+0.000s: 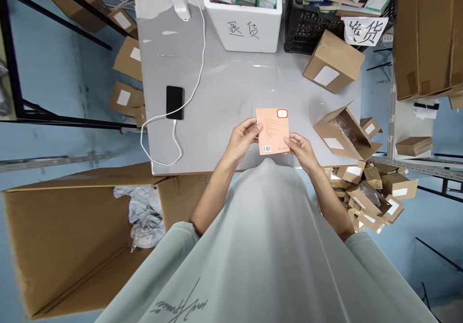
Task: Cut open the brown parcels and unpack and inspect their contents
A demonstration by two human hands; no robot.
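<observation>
Between my two hands, over the front part of the table, is a flat orange booklet or thin box point(273, 131) with small print, a red-edged label and a barcode. My left hand point(243, 138) pinches its left edge, thumb on the near face. On the lower right edge, my right hand point(299, 150) grips it the same way. The fingers behind it are partly hidden. To the right, an opened cardboard box point(342, 132) with clear plastic inside sits at the table edge.
A black phone point(175, 102) with a white cable lies left on the grey table point(231, 86). At the back stand a white bin point(242, 28) and a black crate point(300, 28). A closed carton point(334, 60) is at right. Below are a large open carton point(72, 245) and piled boxes point(369, 192).
</observation>
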